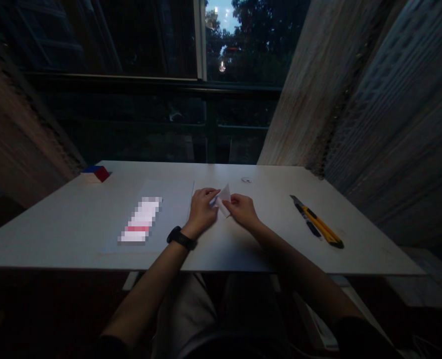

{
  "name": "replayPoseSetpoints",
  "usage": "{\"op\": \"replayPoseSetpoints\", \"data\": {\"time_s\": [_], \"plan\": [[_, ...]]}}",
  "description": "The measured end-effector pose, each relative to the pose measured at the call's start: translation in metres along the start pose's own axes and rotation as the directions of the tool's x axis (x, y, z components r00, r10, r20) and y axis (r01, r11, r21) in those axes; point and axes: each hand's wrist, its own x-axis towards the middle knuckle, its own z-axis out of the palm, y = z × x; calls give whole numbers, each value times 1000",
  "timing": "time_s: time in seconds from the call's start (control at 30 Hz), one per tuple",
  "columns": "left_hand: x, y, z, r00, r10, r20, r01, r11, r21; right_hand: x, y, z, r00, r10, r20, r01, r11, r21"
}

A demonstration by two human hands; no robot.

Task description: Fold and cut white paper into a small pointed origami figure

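Between my two hands is a small folded piece of white paper (pixel 225 195), one pointed corner sticking up. My left hand (pixel 204 207), below which a dark watch sits on the wrist, grips the paper's left side with its fingers closed. On the right side, my right hand (pixel 242 208) pinches the same paper between thumb and fingers. Both hands rest low over the middle of the white table (pixel 213 249). The exact folds are partly hidden by the fingers.
Left of my hands, a blurred-out bright rectangle (pixel 141 220) lies on a white sheet (pixel 172 199). A coloured cube (pixel 95 174) stands at the far left. To the right lie a yellow utility knife (pixel 323 227) and a marker (pixel 310 224). A small thin object (pixel 246 180) lies behind.
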Motion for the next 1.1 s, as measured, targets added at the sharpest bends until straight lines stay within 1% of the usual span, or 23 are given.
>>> {"op": "replayPoseSetpoints", "data": {"time_s": [0.03, 0.07, 0.13, 0.2, 0.23, 0.3, 0.4, 0.47, 0.53, 0.6, 0.63, 0.7, 0.77, 0.83, 0.93, 1.03, 1.1], "plan": [[-1, 2, 0, 1000, 9, -27, -7, 997, 78, -1, -3, 0, 999, -27, -16, 27, 999, -36], [-1, 3, 0, 999, 11, -41, -6, 993, 118, -3, -5, 1, 999, -47, -27, 46, 997, -55], [-1, 6, 2, 999, 6, -45, -1, 993, 120, -4, -7, 2, 996, -68, -53, 64, 996, -59], [1, 9, 4, 999, -4, -41, 8, 996, 88, -3, -6, 2, 996, -65, -66, 64, 998, -11], [3, 11, 5, 999, -10, -39, 14, 996, 88, -2, -5, 3, 997, -50, -63, 52, 998, 38], [7, 16, 6, 999, -20, -39, 25, 989, 143, 1, -1, 4, 999, 3, -43, 4, 985, 173], [15, 25, 7, 999, 9, -49, 5, 961, 276, 6, 1, 4, 994, 113, 4, -106, 917, 384], [19, 27, 9, 997, 37, -67, -15, 953, 303, 7, 1, 3, 984, 175, 31, -169, 862, 479], [21, 25, 12, 998, 48, -51, -33, 967, 251, 8, 0, 1, 972, 227, 62, -223, 808, 545], [23, 18, 14, 999, 30, -17, -28, 993, 117, 8, 0, 0, 960, 259, 105, -271, 765, 584], [23, 14, 16, 1000, 4, -18, -4, 999, 36, 8, 0, -1, 955, 265, 132, -290, 750, 594], [22, 6, 17, 996, -89, -27, 85, 989, -125, 8, 3, -2, 948, 260, 181, -316, 736, 598], [21, 1, 17, 984, -174, -44, 157, 953, -259, 8, 5, -2, 944, 246, 220, -330, 732, 596], [19, -1, 18, 972, -228, -56, 193, 914, -356, 8, 7, -3, 941, 234, 245, -336, 731, 594], [16, -1, 20, 962, -267, -51, 221, 876, -428, 6, 7, -4, 934, 221, 281, -349, 726, 592], [14, -1, 22, 960, -277, -32, 237, 871, -430, 6, 5, -6, 924, 235, 302, -376, 709, 596], [13, 0, 22, 964, -264, -27, 230, 881, -414, 7, 4, -7, 921, 265, 285, -388, 692, 609]]}}
